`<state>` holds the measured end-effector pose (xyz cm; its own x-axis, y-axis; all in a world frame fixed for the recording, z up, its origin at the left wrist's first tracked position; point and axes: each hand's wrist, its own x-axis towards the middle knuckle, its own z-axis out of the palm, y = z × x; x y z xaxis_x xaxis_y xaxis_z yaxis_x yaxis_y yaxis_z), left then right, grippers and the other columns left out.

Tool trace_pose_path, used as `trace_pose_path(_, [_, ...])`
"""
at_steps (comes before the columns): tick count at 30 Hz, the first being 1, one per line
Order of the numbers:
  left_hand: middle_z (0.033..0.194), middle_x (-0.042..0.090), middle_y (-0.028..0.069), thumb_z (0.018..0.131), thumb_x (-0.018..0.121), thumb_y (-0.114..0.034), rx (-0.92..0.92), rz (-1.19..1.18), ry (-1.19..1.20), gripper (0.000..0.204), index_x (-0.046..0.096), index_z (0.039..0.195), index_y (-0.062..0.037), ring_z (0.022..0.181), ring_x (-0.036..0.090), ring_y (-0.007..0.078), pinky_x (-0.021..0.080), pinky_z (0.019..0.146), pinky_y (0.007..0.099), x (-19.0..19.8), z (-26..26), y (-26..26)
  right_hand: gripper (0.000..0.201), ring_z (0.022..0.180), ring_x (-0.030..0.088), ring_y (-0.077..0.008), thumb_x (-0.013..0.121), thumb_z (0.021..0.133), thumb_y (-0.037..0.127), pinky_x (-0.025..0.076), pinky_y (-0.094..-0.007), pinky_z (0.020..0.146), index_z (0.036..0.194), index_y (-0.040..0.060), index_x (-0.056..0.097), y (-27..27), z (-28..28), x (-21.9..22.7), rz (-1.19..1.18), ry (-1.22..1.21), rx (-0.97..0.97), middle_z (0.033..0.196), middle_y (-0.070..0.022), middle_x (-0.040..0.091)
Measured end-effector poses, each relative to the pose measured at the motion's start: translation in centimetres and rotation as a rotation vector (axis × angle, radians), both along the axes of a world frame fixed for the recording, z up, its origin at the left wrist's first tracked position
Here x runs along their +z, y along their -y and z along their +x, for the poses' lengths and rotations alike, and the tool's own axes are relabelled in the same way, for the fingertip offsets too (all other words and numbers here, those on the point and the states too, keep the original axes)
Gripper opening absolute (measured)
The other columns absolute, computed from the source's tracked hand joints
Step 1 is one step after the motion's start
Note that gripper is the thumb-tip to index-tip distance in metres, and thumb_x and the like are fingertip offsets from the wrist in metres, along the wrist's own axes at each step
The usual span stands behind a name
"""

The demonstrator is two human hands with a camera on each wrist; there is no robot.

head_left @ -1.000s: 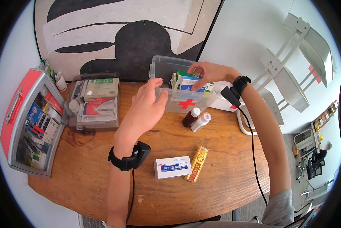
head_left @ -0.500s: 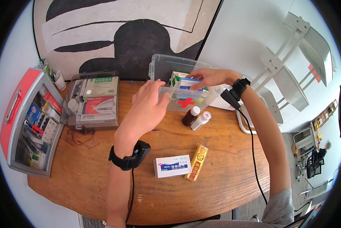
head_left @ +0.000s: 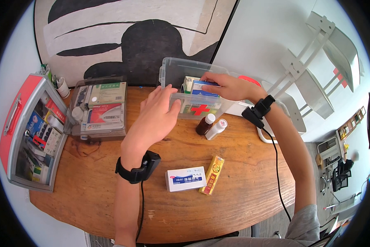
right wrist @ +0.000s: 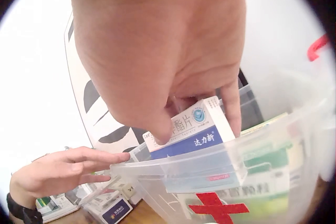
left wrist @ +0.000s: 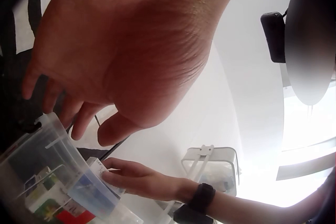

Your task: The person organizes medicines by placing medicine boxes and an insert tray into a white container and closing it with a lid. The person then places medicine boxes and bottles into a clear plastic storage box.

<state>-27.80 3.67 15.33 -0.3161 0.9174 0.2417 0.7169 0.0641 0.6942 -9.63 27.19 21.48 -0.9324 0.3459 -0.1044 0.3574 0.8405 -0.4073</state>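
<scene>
My right hand (head_left: 230,86) reaches over the clear plastic bin (head_left: 174,68), which has a red cross on its front. Between its thumb and fingers it pinches a blue-and-white medicine box (right wrist: 202,137). The box stands partly above the rim, its lower part seen through the bin's wall. Other medicine boxes (right wrist: 268,169), green and white, sit inside the bin. My left hand (head_left: 154,117) hovers at the bin's front left corner, fingers loosely extended and holding nothing. A brown bottle (head_left: 205,124) and a white bottle (head_left: 216,129) stand in front of the bin.
Nearer me lie a white-and-blue carton (head_left: 186,179) and a yellow-and-red narrow box (head_left: 212,175). To the left are a packed clear case (head_left: 98,133) and a red-and-grey medicine cabinet (head_left: 18,123). A white folding chair (head_left: 298,68) leans at the right.
My right hand has turned and taken the blue-and-white box between thumb and fingers; a red handle behind the hand now shows. The left hand stays nearly in place.
</scene>
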Motion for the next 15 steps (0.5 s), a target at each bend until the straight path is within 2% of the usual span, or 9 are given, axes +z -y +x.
trace_pose_path(4, [0.167,0.047,0.0186,0.113,0.052,-0.037,0.012,0.005,0.021,0.048,0.056,0.152,-0.0096,0.151,0.047,0.0393,0.035,0.125,0.0471,0.2,0.2,0.1,0.041,0.108,0.070,-0.0253,0.060,0.113,0.039,0.054,-0.0395,0.094,0.133,0.0035,0.062,0.3,-1.3,0.5,-0.019,-0.193,-0.029,0.121,-0.0166,0.074])
trace_pose_path(6, [0.167,0.047,0.0185,0.113,0.052,-0.036,0.008,0.004,0.015,0.047,0.056,0.152,-0.0093,0.149,0.048,0.0397,0.036,0.124,0.0465,0.1,0.1,0.1,0.040,0.106,0.068,-0.0205,0.058,0.114,0.038,0.054,-0.0362,0.097,0.136,0.0053,0.062,0.0,-2.5,0.5,-0.103,-0.243,-0.023,0.120,-0.0122,0.075])
trace_pose_path(11, [0.165,0.048,0.0184,0.113,0.053,-0.034,-0.012,-0.028,0.046,0.046,0.056,0.151,-0.0088,0.149,0.049,0.0405,0.040,0.122,0.0450,0.2,-0.1,-0.3,0.046,0.105,0.070,-0.0209,0.066,0.109,0.040,0.055,-0.0357,0.094,0.134,0.0020,0.066,1.2,-6.0,-0.7,-0.123,-0.110,-0.087,0.116,-0.0130,0.077])
trace_pose_path(13, [0.163,0.047,0.0280,0.113,0.048,-0.033,-0.035,-0.010,0.079,0.048,0.052,0.152,-0.0034,0.161,0.032,0.0395,0.026,0.130,0.0506,0.3,-0.1,0.0,0.049,0.103,0.071,-0.0224,0.070,0.105,0.041,0.056,-0.0369,0.089,0.128,-0.0025,0.067,1.2,-7.1,-1.7,-0.069,-0.065,-0.107,0.114,-0.0158,0.077])
trace_pose_path(14, [0.163,0.047,0.0280,0.113,0.048,-0.033,-0.036,-0.011,0.076,0.048,0.052,0.152,-0.0034,0.161,0.032,0.0395,0.026,0.130,0.0506,0.2,-0.1,0.0,0.049,0.103,0.071,-0.0224,0.070,0.105,0.041,0.056,-0.0369,0.089,0.128,-0.0025,0.067,1.0,-7.5,-2.3,-0.070,-0.067,-0.108,0.114,-0.0158,0.077])
trace_pose_path(15, [0.164,0.048,0.0240,0.113,0.051,-0.033,-0.013,0.010,0.042,0.047,0.054,0.151,-0.0056,0.156,0.039,0.0400,0.032,0.126,0.0479,0.0,0.0,0.0,0.048,0.101,0.072,-0.0246,0.071,0.103,0.041,0.056,-0.0378,0.087,0.125,-0.0023,0.067,0.9,-7.9,-2.9,-0.064,-0.105,-0.121,0.113,-0.0171,0.077])
